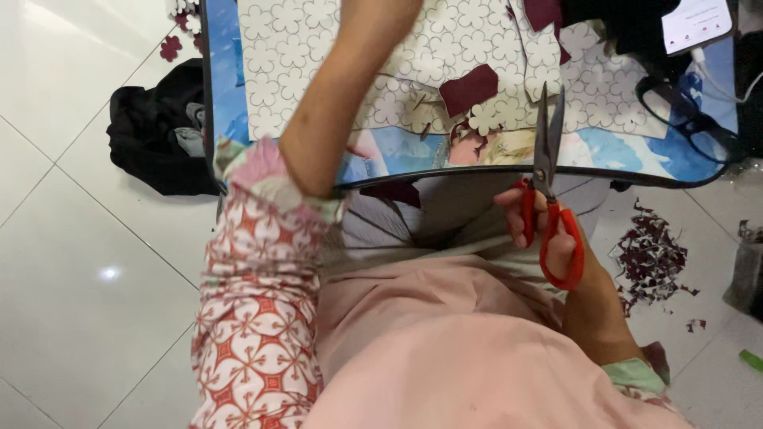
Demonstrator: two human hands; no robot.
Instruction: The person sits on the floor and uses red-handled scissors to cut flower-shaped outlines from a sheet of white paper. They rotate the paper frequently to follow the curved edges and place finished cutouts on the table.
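Observation:
My right hand (pixel 548 238) grips red-handled scissors (pixel 548 171), blades nearly closed and pointing up toward a small low table (pixel 222 87). On the table lie white sheets printed with flower outlines (pixel 318 56), a maroon felt piece (pixel 469 89) and cut white flowers (pixel 493 117). My left forearm (pixel 342 103) reaches up across the sheets; the left hand itself is out of frame at the top. A patterned red and white sleeve covers my upper arm.
A black cloth heap (pixel 155 135) lies on the white tile floor left of the table. Maroon scraps (pixel 652 258) are scattered on the floor at right. Black eyeglasses (pixel 687 119) and a phone (pixel 698 22) with a cable sit on the table's right end.

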